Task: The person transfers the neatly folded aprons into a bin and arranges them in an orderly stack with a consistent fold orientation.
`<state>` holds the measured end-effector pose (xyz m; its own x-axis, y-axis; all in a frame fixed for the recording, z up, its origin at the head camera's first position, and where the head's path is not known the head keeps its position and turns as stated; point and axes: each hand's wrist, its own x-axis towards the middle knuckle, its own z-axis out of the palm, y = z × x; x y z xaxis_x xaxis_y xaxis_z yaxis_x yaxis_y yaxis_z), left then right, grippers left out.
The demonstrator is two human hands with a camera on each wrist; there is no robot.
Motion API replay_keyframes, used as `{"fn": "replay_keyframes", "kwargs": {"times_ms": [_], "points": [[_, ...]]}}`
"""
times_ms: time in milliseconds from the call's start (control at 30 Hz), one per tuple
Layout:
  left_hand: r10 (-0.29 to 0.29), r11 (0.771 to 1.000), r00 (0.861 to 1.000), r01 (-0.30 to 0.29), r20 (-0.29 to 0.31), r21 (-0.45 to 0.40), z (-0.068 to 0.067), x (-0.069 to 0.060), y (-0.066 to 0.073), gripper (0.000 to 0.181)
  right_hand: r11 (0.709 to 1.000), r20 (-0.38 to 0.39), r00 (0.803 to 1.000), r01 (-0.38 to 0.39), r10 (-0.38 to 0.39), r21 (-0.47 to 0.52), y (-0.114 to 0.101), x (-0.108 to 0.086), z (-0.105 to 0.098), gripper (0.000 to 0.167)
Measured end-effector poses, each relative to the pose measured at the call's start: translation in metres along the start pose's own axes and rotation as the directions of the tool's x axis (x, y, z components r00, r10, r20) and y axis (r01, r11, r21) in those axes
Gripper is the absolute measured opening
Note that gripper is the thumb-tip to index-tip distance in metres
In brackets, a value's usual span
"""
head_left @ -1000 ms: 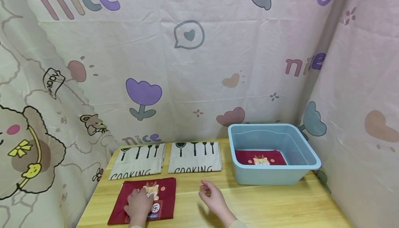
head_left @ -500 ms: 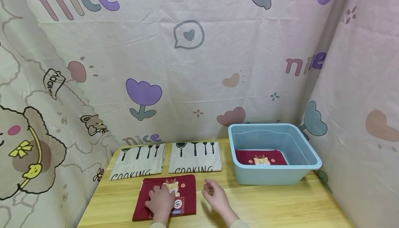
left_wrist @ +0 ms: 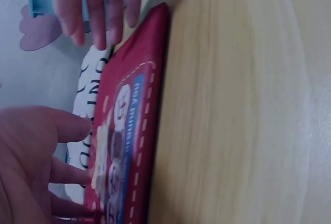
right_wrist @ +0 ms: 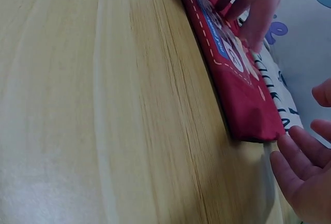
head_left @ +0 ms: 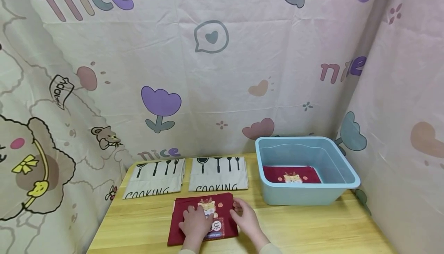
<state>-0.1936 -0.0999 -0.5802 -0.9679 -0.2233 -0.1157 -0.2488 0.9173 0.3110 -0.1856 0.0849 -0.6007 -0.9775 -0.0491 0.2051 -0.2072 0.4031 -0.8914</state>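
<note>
A folded red cloth point(head_left: 225, 212) with a cartoon animal print lies flat on the table, nearer me than two white ones. My left hand point(head_left: 197, 224) rests on top of it, fingers spread over the print. Beside its right edge is my right hand point(head_left: 245, 219), with relaxed fingers at the far right corner. In the right wrist view that hand point(right_wrist: 305, 175) has slightly bent fingers, its fingertips close to the end of the red cloth point(right_wrist: 248, 113); whether they touch is unclear. The left wrist view shows the left fingers point(left_wrist: 72, 127) lying loosely over the printed side.
Two folded white cloths, one on the left point(head_left: 152, 179) and one in the middle point(head_left: 218, 174), lie along the back, printed "COOKING". A light blue bin point(head_left: 305, 195) stands at the back right with a red cloth point(head_left: 268, 174) inside. Patterned curtains enclose the wooden table point(head_left: 312, 231).
The red cloth has slid to the right across the table under my left hand. Its right edge now reaches my right hand, which has moved only slightly rightward.
</note>
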Motion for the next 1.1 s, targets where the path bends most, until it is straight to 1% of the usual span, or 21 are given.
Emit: {"fn": "replay_keyframes", "kwargs": {"times_ms": [67, 100, 200, 233, 300, 367, 433, 567, 667, 733, 800, 933, 1000, 1100], "points": [[0.017, 0.999, 1.000, -0.017, -0.007, -0.041, -0.004, -0.001, -0.002, 0.061, 1.000, -0.005, 1.000, -0.003, 0.003, -0.010, 0.001, 0.001, -0.001, 0.043], [0.029, 0.997, 0.999, -0.031, -0.025, -0.066, -0.006, -0.001, -0.005, 0.058, 1.000, -0.008, 1.000, 0.002, -0.002, -0.012, 0.001, 0.002, -0.002, 0.043], [0.058, 0.986, 0.992, -0.074, -0.109, -0.152, -0.014, 0.000, -0.018, 0.051, 1.000, -0.009, 1.000, 0.000, 0.000, -0.010, 0.000, 0.002, -0.004, 0.044], [0.070, 0.981, 0.988, -0.094, -0.141, -0.170, -0.017, 0.002, -0.023, 0.049, 1.000, -0.008, 1.000, 0.000, 0.000, -0.010, 0.000, 0.003, -0.005, 0.044], [0.076, 0.973, 0.978, -0.115, -0.196, -0.198, -0.022, 0.006, -0.035, 0.047, 1.000, -0.006, 1.000, -0.002, 0.002, -0.012, -0.001, 0.003, -0.007, 0.044], [0.061, 0.971, 0.975, -0.108, -0.214, -0.215, -0.027, 0.010, -0.047, 0.049, 1.000, -0.003, 1.000, -0.011, 0.011, -0.012, -0.002, 0.003, -0.008, 0.044], [0.038, 0.969, 0.976, -0.089, -0.213, -0.232, -0.032, 0.014, -0.059, 0.051, 1.000, 0.001, 1.000, -0.015, 0.015, -0.014, -0.003, 0.003, -0.010, 0.045], [-0.016, 0.955, 0.988, -0.030, -0.152, -0.296, -0.040, 0.020, -0.077, 0.057, 0.999, 0.010, 0.999, -0.038, 0.039, -0.027, -0.003, 0.005, -0.012, 0.046], [-0.041, 0.935, 0.995, 0.008, -0.087, -0.354, -0.044, 0.023, -0.086, 0.062, 0.996, 0.030, 0.997, -0.073, 0.074, -0.044, -0.002, 0.005, -0.012, 0.048], [-0.055, 0.921, 0.997, 0.031, -0.051, -0.387, -0.045, 0.024, -0.091, 0.065, 0.995, 0.044, 0.995, -0.091, 0.094, -0.051, -0.002, 0.006, -0.012, 0.049], [-0.068, 0.909, 0.997, 0.052, -0.024, -0.414, -0.045, 0.025, -0.094, 0.067, 0.991, 0.056, 0.991, -0.117, 0.121, -0.065, -0.003, 0.007, -0.011, 0.049], [-0.084, 0.890, 0.996, 0.079, 0.008, -0.450, -0.046, 0.027, -0.098, 0.068, 0.983, 0.051, 0.984, -0.167, 0.171, -0.071, -0.006, 0.010, -0.011, 0.049], [-0.086, 0.876, 0.996, 0.089, 0.028, -0.475, -0.047, 0.027, -0.098, 0.068, 0.977, 0.053, 0.976, -0.208, 0.210, -0.038, -0.008, 0.011, -0.011, 0.049], [-0.096, 0.853, 0.994, 0.110, 0.052, -0.511, -0.051, 0.026, -0.096, 0.067, 0.960, 0.069, 0.960, -0.274, 0.270, 0.051, -0.011, 0.011, -0.010, 0.049]]}}
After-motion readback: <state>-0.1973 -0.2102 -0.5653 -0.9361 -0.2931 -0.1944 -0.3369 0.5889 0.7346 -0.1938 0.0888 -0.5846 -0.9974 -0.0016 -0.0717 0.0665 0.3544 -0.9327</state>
